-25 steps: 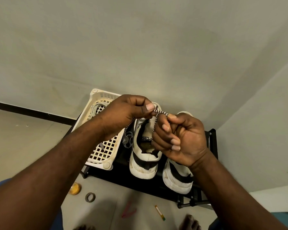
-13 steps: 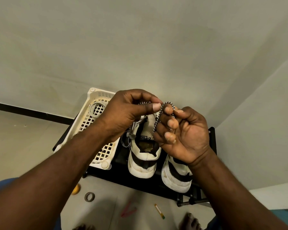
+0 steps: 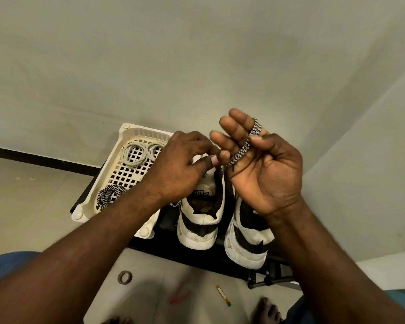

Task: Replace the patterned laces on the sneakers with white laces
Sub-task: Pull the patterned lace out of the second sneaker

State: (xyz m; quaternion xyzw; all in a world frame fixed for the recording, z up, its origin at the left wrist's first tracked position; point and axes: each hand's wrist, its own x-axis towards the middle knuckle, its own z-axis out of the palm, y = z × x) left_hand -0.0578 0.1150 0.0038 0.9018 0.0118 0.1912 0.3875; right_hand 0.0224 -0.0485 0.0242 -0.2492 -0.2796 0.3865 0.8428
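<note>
Both hands are up over the sneakers. The right hand has the patterned lace looped over its forefinger, thumb pressing the lace against it, its other fingers spread upward. The left hand meets it, its grip a thumb-and-forefinger pinch on the lace's lower end. Below them, the left sneaker and right sneaker stand side by side on a black rack, heels toward the person. Just beside the left sneaker sits a cream basket holding coiled white laces and another patterned coil. On the floor lie a tape ring and a marker.
</note>
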